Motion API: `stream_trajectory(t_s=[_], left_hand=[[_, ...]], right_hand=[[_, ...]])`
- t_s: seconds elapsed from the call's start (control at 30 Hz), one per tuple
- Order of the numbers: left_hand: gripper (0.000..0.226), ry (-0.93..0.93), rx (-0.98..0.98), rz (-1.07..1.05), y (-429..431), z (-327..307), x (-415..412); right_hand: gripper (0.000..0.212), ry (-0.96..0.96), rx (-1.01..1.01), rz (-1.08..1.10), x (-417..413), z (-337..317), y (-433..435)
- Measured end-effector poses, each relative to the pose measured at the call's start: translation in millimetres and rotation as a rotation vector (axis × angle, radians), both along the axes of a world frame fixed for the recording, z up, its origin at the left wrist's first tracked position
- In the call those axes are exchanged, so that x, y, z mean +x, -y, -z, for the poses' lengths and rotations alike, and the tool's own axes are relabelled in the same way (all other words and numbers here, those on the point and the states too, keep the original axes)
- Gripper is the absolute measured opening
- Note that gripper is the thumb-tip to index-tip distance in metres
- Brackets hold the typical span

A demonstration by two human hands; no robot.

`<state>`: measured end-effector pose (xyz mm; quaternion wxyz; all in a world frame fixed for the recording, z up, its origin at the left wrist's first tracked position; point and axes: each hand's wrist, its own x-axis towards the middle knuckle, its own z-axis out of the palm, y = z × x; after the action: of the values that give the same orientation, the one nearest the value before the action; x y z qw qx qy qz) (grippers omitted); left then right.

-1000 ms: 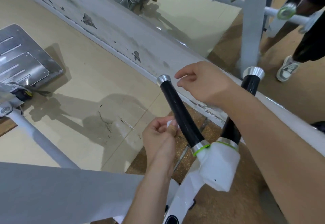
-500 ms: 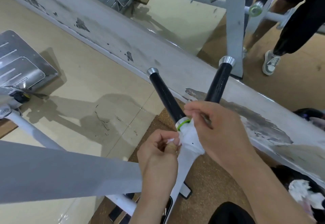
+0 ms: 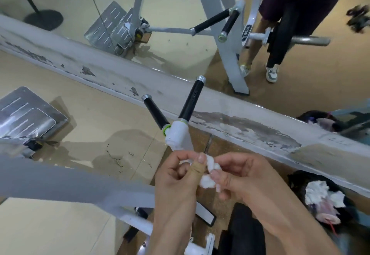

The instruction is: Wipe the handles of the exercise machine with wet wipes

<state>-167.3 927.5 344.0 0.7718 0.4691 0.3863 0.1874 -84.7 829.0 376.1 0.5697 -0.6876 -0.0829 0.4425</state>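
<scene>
Two black handles with silver end caps fork out of a white joint (image 3: 178,133) on the exercise machine: the left handle (image 3: 155,113) leans left, the right handle (image 3: 191,99) rises steeply. Below the joint, my left hand (image 3: 178,176) and my right hand (image 3: 238,174) meet, both pinching a crumpled white wet wipe (image 3: 209,171) between their fingertips. Neither hand touches a handle. A tan bandage wraps my left thumb.
A wall mirror with a worn white base ledge (image 3: 230,106) runs diagonally behind the handles and reflects the machine and a standing person's legs (image 3: 274,40). A metal foot plate (image 3: 24,112) lies at the left. A grey machine beam (image 3: 60,184) crosses the lower left.
My right hand left the handle joint and dropped down to meet my left hand on the wipe. The camera tilted up, so the mirror shows more.
</scene>
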Motion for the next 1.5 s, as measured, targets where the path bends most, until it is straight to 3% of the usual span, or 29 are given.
stream_trajectory(t_s=[0.07, 0.17, 0.27, 0.33, 0.4, 0.6, 0.77, 0.87, 1.0, 1.13, 1.3, 1.43, 1.5], left_hand=[[0.002, 0.077, -0.126, 0.005, 27, -20, -12], [0.010, 0.161, -0.263, 0.061, 68, -46, -34], [0.025, 0.208, -0.224, 0.174, 122, -77, -58], [0.022, 0.176, -0.159, 0.207, 155, -96, -70], [0.015, 0.122, -0.059, 0.229, 183, -110, -78], [0.015, 0.019, 0.282, 0.482, 248, -129, -95], [0.017, -0.054, 0.387, 0.713, 284, -106, -99], [0.021, -0.139, 0.521, 0.810, 301, -87, -94], [0.020, -0.238, 0.695, 0.916, 328, -75, -74], [0.026, -0.287, 0.774, 0.887, 368, -65, -30], [0.027, -0.367, 0.708, 0.763, 440, -42, 49], [0.026, -0.403, 0.678, 0.709, 484, -35, 100], [0.025, -0.420, 0.676, 0.706, 499, -34, 119]], right_hand=[[0.008, -0.015, 0.026, 0.081, -8, -14, 36], [0.011, -0.067, 0.119, 0.213, -29, -33, 87], [0.021, -0.296, 0.344, 0.376, -56, -53, 146], [0.028, -0.443, 0.475, 0.456, -74, -66, 184], [0.032, -0.474, 0.522, 0.480, -90, -78, 219], [0.021, -0.296, 0.340, 0.563, -128, -99, 301], [0.018, -0.184, 0.104, 0.808, -149, -83, 351], [0.006, 0.018, -0.127, 0.871, -146, -72, 387], [0.011, 0.213, -0.337, 0.846, -114, -49, 445], [0.010, 0.329, -0.442, 0.751, -48, -18, 497], [0.011, 0.450, -0.510, 0.566, 66, 34, 542], [0.019, 0.424, -0.516, 0.503, 138, 63, 552], [0.035, 0.324, -0.544, 0.404, 163, 78, 557]])
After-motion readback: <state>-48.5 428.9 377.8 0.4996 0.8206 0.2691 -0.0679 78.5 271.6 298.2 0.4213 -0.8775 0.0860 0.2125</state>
